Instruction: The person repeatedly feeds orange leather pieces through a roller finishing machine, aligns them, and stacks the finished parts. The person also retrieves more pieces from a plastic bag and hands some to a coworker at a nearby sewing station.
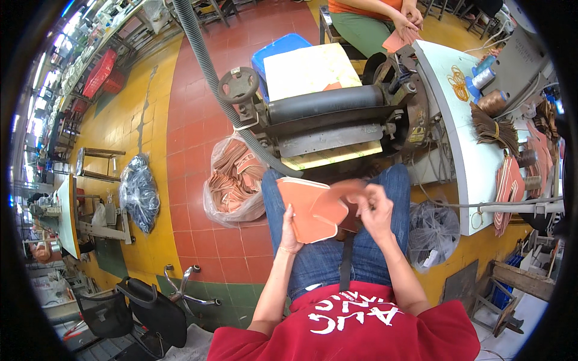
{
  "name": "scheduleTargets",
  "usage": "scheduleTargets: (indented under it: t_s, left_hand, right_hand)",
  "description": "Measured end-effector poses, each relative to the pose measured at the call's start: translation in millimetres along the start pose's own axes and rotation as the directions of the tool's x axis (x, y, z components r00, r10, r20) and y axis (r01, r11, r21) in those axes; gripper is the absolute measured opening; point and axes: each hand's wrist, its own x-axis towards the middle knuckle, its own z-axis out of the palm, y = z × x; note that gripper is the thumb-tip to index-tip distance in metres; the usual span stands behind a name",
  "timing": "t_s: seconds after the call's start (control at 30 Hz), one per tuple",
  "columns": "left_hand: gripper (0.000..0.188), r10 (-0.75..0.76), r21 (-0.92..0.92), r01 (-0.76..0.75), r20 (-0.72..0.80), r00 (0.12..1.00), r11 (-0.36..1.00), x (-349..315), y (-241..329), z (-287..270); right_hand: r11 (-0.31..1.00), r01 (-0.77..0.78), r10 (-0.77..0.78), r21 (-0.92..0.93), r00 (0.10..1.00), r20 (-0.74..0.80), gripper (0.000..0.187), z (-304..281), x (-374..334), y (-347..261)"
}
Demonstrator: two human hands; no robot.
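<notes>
My left hand (290,230) grips a flat salmon-coloured shoe-upper piece (301,204) with pale edges, above my lap; its thumb lies on top. I cannot tell whether several pieces are stacked there. At its right, my right hand (377,212) has its fingers bent together on another salmon piece (342,191), which is curled up and smeared by motion. Just beyond my knees stands a roller machine (325,105) with a dark cylinder, a metal guard plate and a handwheel (238,85). Neither hand touches it.
Left of my legs, a clear plastic bag (232,186) holds many salmon pieces. A grey hose (201,54) passes down beside the machine. At right, a white table (448,120) carries thread spools and bundled pieces. A co-worker's hands (409,21) hold salmon pieces beyond the machine.
</notes>
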Motion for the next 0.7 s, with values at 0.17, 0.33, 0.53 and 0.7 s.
scheduleTargets:
  t_s: [0.17, 0.33, 0.53, 0.7]
  left_hand:
    - [0.059, 0.062, 0.010, -0.062, 0.005, 0.998, 0.998, -2, 24, -25]
    - [0.058, 0.054, 0.026, -0.054, -0.003, 0.999, 0.998, -13, 31, -36]
    - [0.056, 0.075, 0.064, -0.073, -0.028, 0.997, 0.995, -19, 18, -33]
    - [0.056, 0.014, 0.049, -0.014, -0.012, 1.000, 0.999, -13, 17, -27]
  right_hand:
    - [0.785, -0.499, 0.485, 0.367, 0.864, 0.136, 0.020, -12, 52, 51]
    - [0.642, -0.621, 0.523, 0.450, 0.784, 0.336, 0.022, 6, 93, 92]
    - [0.594, -0.565, 0.651, 0.573, 0.756, 0.069, 0.020, 28, 108, 93]
    - [0.742, -0.394, 0.430, 0.543, 0.901, 0.067, 0.053, 33, 92, 63]
